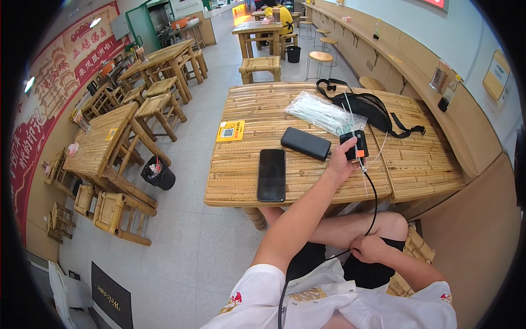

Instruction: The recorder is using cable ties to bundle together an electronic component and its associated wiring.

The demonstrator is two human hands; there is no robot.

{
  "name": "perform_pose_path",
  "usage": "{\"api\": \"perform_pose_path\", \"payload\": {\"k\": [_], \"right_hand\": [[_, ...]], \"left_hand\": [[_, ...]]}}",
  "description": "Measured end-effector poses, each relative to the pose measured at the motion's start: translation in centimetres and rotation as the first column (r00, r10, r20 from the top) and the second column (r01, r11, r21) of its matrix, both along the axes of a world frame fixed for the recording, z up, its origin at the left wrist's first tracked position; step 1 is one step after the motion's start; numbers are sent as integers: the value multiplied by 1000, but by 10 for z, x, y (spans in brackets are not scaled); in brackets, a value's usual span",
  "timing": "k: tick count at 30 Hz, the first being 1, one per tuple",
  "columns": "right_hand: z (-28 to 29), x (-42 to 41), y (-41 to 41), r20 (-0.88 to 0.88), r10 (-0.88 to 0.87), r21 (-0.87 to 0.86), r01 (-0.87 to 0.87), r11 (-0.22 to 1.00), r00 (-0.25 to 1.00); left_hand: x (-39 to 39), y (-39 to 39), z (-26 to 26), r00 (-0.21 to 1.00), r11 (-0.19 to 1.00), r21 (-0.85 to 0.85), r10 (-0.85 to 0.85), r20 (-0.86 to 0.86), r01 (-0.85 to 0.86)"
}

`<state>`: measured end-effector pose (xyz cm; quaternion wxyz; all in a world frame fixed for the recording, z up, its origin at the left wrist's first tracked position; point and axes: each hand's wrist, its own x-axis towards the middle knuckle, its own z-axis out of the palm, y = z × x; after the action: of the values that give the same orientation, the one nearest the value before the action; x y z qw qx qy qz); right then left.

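Note:
Over the right part of the bamboo table (242, 172), my left hand (343, 162) holds a small black box-shaped device (354, 144) with an orange patch. A black cable (375, 205) runs down from it towards my lap, and thin white cable ties (380, 150) stick out around it. At my knee, my right hand (370, 249) has its fingers curled round the cable. Left of the device lie a black power bank (306, 142) and a dark-screened smartphone (271, 174). Behind it are a clear plastic bag of white cable ties (318, 111) and a black strapped pouch (365, 109).
A yellow card with a printed code (231, 130) lies at the table's left edge. A wall counter (411, 68) with a sauce bottle (448, 96) runs along the right. Bamboo stools (156, 109) and a black bin (158, 172) stand leftwards. A person in yellow (282, 18) sits far off.

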<state>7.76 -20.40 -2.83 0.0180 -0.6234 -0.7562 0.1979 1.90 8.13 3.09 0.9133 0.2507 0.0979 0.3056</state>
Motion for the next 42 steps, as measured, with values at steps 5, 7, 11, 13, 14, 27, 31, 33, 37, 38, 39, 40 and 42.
{"api": "perform_pose_path", "payload": {"k": [5, 7, 11, 13, 14, 27, 31, 33, 37, 38, 39, 40, 42], "right_hand": [[1, -1, 0, 14, 4, 2, -4, 1000, 1000], [1, -1, -1, 17, 5, 0, -5, 1000, 1000], [-1, -1, -1, 15, 7, 19, -8, 1000, 1000], [-2, -1, -1, 15, 6, 22, -6, 1000, 1000], [-3, -1, -1, 12, 10, 33, -11, 999, 1000], [-3, -2, -2, 23, 15, 46, -16, 999, 1000], [-5, 0, -2, 27, 16, 45, -18, 999, 1000], [-4, -1, -2, 18, 17, 46, -17, 999, 1000], [-2, -2, -2, 20, 16, 50, -17, 999, 1000], [-3, -2, -2, 16, 13, 50, -14, 999, 1000], [-3, -2, -3, 12, 8, 50, -9, 999, 1000], [-3, -1, -3, 13, 7, 49, -7, 999, 1000], [-4, -1, -3, 24, 6, 39, -7, 999, 1000]], "left_hand": [[0, -1, 1, 1000, 1000, 1, 2, -3, -2], [1, -1, -1, 1000, 1000, 1, 6, -10, -5], [1, 1, -3, 1000, 1000, -10, 8, -11, -8], [1, 2, -5, 1000, 1000, -9, 7, -5, -7], [1, 3, -5, 1000, 1000, -2, 4, 0, -4], [0, -1, 0, 1000, 1000, 9, 0, -4, 0], [2, 1, -2, 1000, 1000, 1, 1, -10, -1], [2, 0, -2, 1000, 1000, 8, 5, -14, -5], [1, 0, -1, 1000, 1000, 14, 5, -10, -5], [1, 0, -1, 1000, 1000, 14, 9, -15, -8], [1, -1, 0, 1000, 1000, 13, 10, -19, -10], [2, -1, 0, 1000, 1000, 13, 9, -19, -9], [2, -2, 0, 1000, 1000, 8, 19, -24, -19]]}}
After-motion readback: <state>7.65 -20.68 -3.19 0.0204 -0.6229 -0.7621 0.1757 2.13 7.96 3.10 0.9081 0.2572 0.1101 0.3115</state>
